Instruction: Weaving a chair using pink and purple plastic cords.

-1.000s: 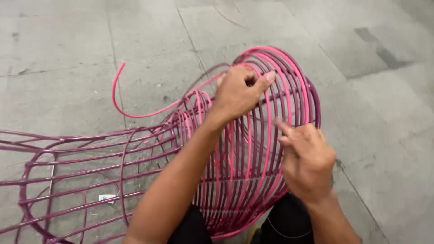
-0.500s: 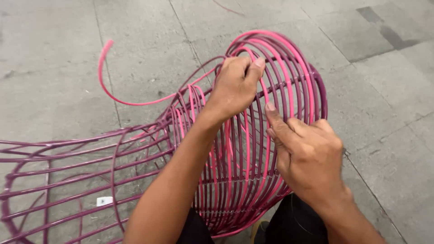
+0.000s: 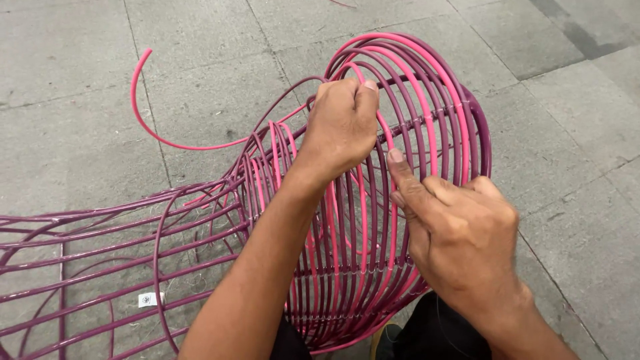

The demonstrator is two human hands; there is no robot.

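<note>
The left hand (image 3: 340,127) is closed around a pink cord (image 3: 200,143) where it meets the upper ribs of a purple wire frame (image 3: 373,220) lying on its side on the paved floor (image 3: 100,53). The right hand (image 3: 460,233) presses loosely curled fingers (image 3: 407,180) against the ribs just beside it, pinching nothing visible. The round end nearest the hands looks closely wound; the long left section is bare wire, and the cord's free end curls over the floor.

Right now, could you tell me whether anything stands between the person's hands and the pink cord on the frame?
Nothing visible does. The left hand grips the pink cord on the purple wire frame, and the right hand's fingertips press directly on the windings.
</note>
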